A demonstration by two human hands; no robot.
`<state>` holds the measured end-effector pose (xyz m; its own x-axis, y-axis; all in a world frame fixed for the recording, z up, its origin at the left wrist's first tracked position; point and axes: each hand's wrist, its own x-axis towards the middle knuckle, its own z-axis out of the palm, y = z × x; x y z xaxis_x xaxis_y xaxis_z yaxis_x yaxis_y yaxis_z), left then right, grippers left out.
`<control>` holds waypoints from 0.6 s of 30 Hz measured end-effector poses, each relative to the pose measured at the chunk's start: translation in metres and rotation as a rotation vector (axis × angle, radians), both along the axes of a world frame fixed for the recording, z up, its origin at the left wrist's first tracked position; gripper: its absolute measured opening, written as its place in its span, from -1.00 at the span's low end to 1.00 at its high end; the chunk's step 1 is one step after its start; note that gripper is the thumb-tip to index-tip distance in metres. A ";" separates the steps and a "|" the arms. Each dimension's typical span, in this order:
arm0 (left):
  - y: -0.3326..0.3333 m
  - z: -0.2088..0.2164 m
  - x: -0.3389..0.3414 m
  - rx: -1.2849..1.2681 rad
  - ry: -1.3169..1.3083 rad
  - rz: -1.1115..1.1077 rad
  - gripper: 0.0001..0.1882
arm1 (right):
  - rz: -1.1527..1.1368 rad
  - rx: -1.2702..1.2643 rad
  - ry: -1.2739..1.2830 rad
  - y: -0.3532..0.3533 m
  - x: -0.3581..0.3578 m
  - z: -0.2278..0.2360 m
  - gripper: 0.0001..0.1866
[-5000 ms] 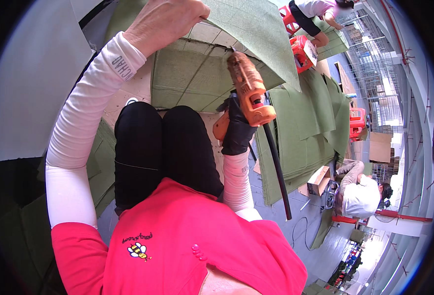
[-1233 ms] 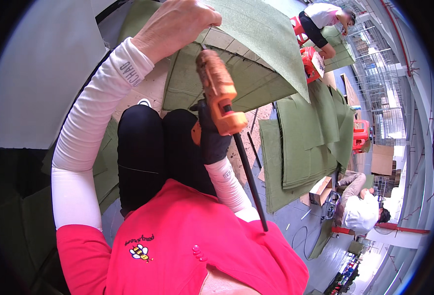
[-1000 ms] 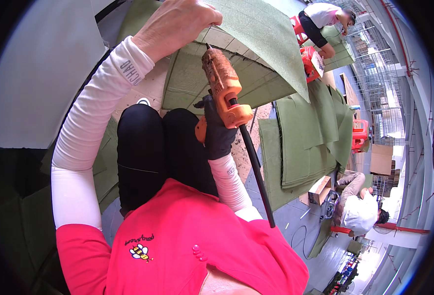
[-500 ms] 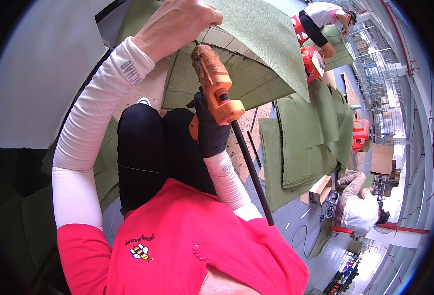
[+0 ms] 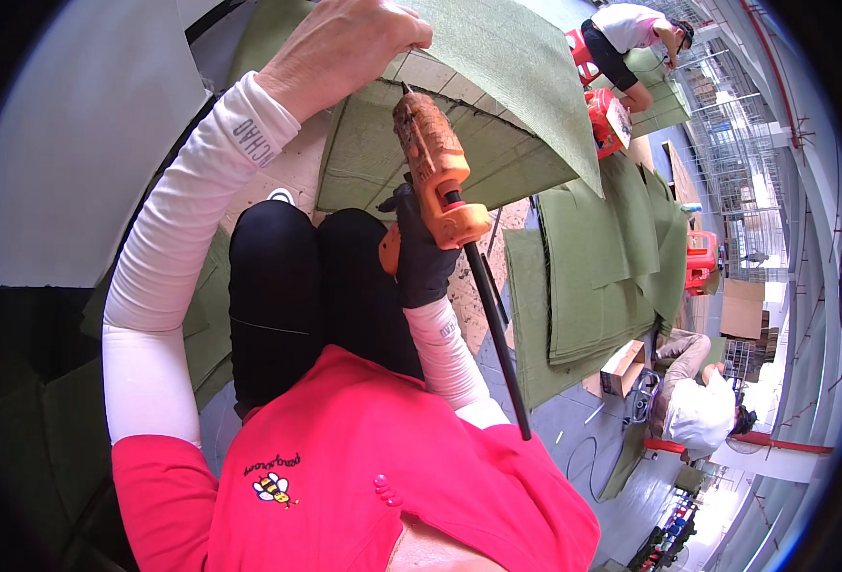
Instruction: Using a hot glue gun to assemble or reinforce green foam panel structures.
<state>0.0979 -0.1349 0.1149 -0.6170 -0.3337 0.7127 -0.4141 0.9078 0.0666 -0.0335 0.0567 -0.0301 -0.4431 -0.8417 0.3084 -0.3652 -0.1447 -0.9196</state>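
My bare left hand [image 5: 343,52] pinches the near edge of a green fabric sheet [image 5: 511,71], lifted so that a gap shows beneath it. Under the sheet lies a second green panel [image 5: 468,157] with thin wire lines across it. In a black glove, my right hand [image 5: 423,250] grips an orange glue gun [image 5: 437,157] crusted with brown residue. Its nozzle points up toward the gap, just below my left hand and apart from the sheet. A long black glue stick [image 5: 500,343] sticks out of the gun's rear end.
A stack of green sheets [image 5: 592,276] lies to the right, near a cardboard box [image 5: 623,367]. Two people work farther off, one beside a red stool [image 5: 583,59]. Another red stool [image 5: 699,262] stands behind the stack. A white panel [image 5: 68,143] rises on the left.
My right hand has moved slightly right with the glue gun, drawing its nozzle away from my left hand. My left hand keeps its hold on the sheet's edge.
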 end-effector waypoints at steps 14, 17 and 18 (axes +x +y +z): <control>0.007 0.015 0.002 -0.007 -0.053 -0.006 -0.86 | -0.034 -0.027 -0.088 -0.004 0.005 0.002 -0.72; 0.005 0.014 0.001 -0.015 -0.042 -0.015 -0.87 | 0.006 0.017 -0.051 -0.003 0.000 0.002 -0.70; 0.005 0.013 0.001 -0.019 -0.030 -0.021 -0.86 | 0.003 -0.015 0.003 -0.004 0.000 0.001 -0.67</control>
